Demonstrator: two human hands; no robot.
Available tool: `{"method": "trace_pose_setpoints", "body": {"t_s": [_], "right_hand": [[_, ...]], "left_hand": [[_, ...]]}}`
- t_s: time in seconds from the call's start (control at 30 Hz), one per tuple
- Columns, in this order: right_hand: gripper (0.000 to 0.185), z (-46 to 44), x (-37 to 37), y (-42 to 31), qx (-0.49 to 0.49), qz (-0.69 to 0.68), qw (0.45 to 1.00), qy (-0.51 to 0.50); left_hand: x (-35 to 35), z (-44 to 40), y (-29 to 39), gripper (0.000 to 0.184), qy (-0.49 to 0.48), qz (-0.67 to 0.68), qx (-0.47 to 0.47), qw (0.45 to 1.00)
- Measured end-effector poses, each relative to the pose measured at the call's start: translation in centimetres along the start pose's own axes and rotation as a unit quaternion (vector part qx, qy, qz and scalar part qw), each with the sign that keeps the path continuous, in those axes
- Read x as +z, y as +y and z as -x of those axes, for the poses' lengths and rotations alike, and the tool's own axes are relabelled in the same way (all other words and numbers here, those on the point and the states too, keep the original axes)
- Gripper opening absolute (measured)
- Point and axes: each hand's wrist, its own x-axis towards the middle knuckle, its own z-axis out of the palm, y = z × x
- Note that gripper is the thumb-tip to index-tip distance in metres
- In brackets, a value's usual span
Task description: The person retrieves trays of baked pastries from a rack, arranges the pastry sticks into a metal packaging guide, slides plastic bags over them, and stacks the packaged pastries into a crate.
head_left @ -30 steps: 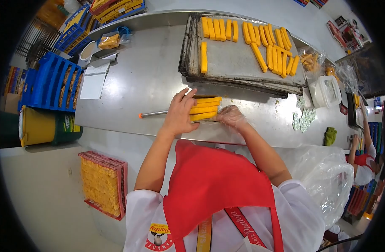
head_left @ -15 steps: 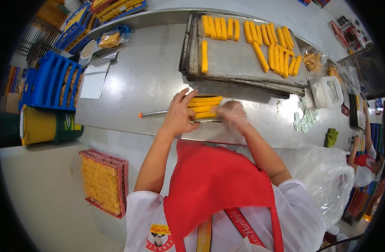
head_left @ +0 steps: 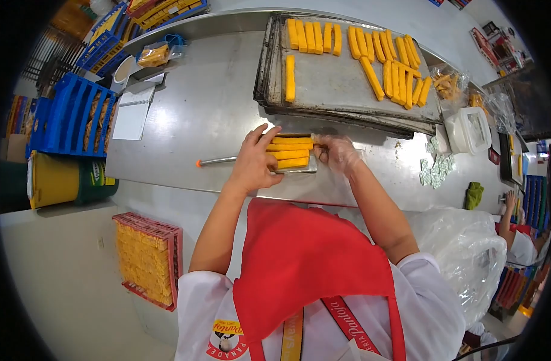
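Several yellow bread-like sticks (head_left: 290, 154) lie side by side on a small dark-edged metal tray or plate near the table's front edge. My left hand (head_left: 255, 161) curls round their left ends, with thumb and forefinger at the two sides of the group. In a clear plastic glove, my right hand (head_left: 340, 154) has its fingers closed at the right end of the upper sticks; the exact grip is partly hidden. A thin metal rod with an orange tip (head_left: 217, 161) sticks out left from beneath my left hand.
Stacked baking trays (head_left: 274, 90) beyond my hands carry more yellow sticks. A notebook (head_left: 134, 110) lies left on the metal table (head_left: 197, 90). To the right are small packets (head_left: 435, 172), a white container (head_left: 468, 132) and a green cloth (head_left: 474, 195). Another person's arm (head_left: 507, 210) shows far right.
My right hand has shifted slightly up and right, uncovering the right ends of the sticks. My left hand stays round the left ends, and the view has moved slightly.
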Motion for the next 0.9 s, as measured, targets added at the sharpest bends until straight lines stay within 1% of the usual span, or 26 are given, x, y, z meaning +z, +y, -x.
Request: {"method": "trace_pose_setpoints", "body": {"t_s": [0.03,0.07,0.1,0.17,0.2,0.27,0.3,0.37,0.4,0.47,0.5,0.57,0.6,0.67,0.8,0.87,0.9], "right_hand": [[0.012,0.2,0.3,-5.0,0.175,-0.178,0.966,0.065],[0.008,0.3,0.7,-8.0,0.338,-0.343,0.867,0.126],[0.008,0.7,0.0,-7.9,0.339,-0.344,0.867,0.125],[0.011,1.8,-2.5,-7.6,0.28,-0.361,0.889,0.032],[0.011,2.3,-2.5,-8.2,0.282,-0.36,0.888,0.033],[0.015,3.7,-2.5,-9.5,0.239,-0.266,0.93,0.081],[0.015,4.2,-2.6,-8.6,0.24,-0.266,0.93,0.081],[0.025,5.2,-2.9,-6.2,0.223,-0.175,0.955,0.089],[0.025,5.6,-2.6,-6.6,0.223,-0.177,0.954,0.091],[0.03,6.5,-2.3,-7.4,0.205,-0.108,0.969,0.08],[0.03,6.8,-2.3,-7.2,0.206,-0.109,0.969,0.083],[0.03,7.4,-2.3,-6.7,0.178,0.003,0.982,0.058],[0.03,7.6,-2.3,-6.9,0.178,0.002,0.982,0.06],[0.025,8.0,-2.6,-7.4,0.209,0.119,0.97,0.047],[0.024,8.1,-3.5,-7.6,0.225,0.097,0.968,0.052],[0.021,7.7,-2.8,-7.8,0.178,0.084,0.977,0.085],[0.021,7.4,-2.6,-7.6,0.178,0.084,0.977,0.085]], "left_hand": [[0.0,0.0,0.0,0.018,-0.001,0.007,0.001,1.0],[-0.1,0.1,-0.1,0.018,-0.003,0.013,0.002,1.0],[-0.2,0.1,-0.1,0.018,-0.003,0.012,0.001,1.0],[-0.1,0.1,0.1,0.019,0.005,0.012,0.003,1.0],[0.1,0.1,0.1,0.019,0.005,0.014,0.002,1.0],[0.2,0.2,0.0,0.02,0.006,0.008,-0.003,1.0],[0.2,0.2,-0.1,0.02,0.006,0.009,-0.004,1.0],[0.3,0.2,-0.1,0.022,0.01,0.013,-0.005,1.0],[0.2,0.2,0.0,0.022,0.008,0.013,-0.003,1.0],[0.2,0.1,0.0,0.023,0.0,0.012,-0.012,1.0],[0.3,0.1,0.1,0.023,-0.002,0.013,-0.01,1.0],[0.4,0.1,0.0,0.022,0.013,0.013,-0.017,1.0],[0.5,0.1,0.0,0.022,0.011,0.013,-0.016,1.0],[0.5,0.1,0.0,0.024,0.02,0.015,-0.015,1.0],[0.6,0.2,0.1,0.025,0.021,0.014,-0.017,1.0],[0.7,0.2,-0.1,0.027,0.021,0.004,-0.013,1.0],[0.6,0.1,0.0,0.027,0.021,0.004,-0.012,1.0]]}}
